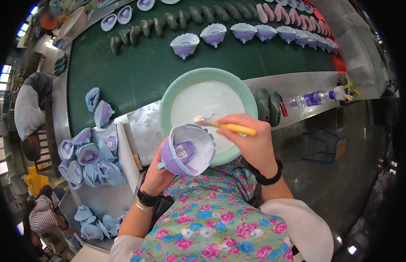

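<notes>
My left hand (156,175) is closed round a purple and light-blue shoe upper (169,158), tilted so its pale inside and a small white label face up. In my right hand (255,142) is a brush (238,128) with a yellow handle. The brush's head is at the far rim of the upper; whether it touches is unclear. Just beyond both hands stands a light-green basin (169,94) holding a white liquid (194,98), partly hidden by the upper and my right hand.
Left of me lies a pile of similar shoe uppers (87,155). Across the green tabletop (137,70) run rows of uppers (184,46), dark-green shoe lasts (159,26) and pink foot-shaped pieces (277,13). Two lasts (263,105) and a plastic bottle (314,98) sit right of the basin.
</notes>
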The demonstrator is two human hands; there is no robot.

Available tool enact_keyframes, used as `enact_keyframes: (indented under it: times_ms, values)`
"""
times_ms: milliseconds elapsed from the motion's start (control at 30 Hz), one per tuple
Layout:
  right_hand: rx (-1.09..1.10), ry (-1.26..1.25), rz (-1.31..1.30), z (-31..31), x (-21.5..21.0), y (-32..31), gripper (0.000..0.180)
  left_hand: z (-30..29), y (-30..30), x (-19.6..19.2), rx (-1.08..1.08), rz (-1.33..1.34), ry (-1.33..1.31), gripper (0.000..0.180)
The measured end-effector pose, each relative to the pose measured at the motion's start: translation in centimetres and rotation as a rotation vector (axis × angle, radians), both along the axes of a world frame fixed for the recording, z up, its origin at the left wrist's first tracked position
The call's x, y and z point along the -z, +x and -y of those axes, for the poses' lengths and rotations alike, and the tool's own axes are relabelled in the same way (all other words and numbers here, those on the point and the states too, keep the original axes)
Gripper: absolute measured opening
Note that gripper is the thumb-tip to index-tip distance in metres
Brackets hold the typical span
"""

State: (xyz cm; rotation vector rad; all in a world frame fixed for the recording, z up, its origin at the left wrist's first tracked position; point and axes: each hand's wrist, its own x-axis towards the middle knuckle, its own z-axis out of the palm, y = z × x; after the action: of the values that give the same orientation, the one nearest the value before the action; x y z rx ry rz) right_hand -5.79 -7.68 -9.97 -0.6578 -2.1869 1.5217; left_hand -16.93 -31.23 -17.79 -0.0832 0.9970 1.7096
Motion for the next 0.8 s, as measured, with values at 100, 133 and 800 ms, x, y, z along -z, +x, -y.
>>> enact_keyframes:
  times_ms: [100,133,800]
  values:
    - [-0.079,-0.050,-0.059,0.3,-1.0,-0.4,0.021,-2.0,-0.5,-0.8,0.056,-0.003,0.039,0.064]
    - [-0.099,-0.054,-0.070,0.2,-1.0,-0.5,0.021,-2.2,-0.5,-0.8,0.052,-0.006,0.046,0.065]
    - [0.188,-0.067,0.125,0.6,1.0,2.4,0.014,-5.2,-0.3,-1.7,-0.302,-0.200,0.002,0.044]
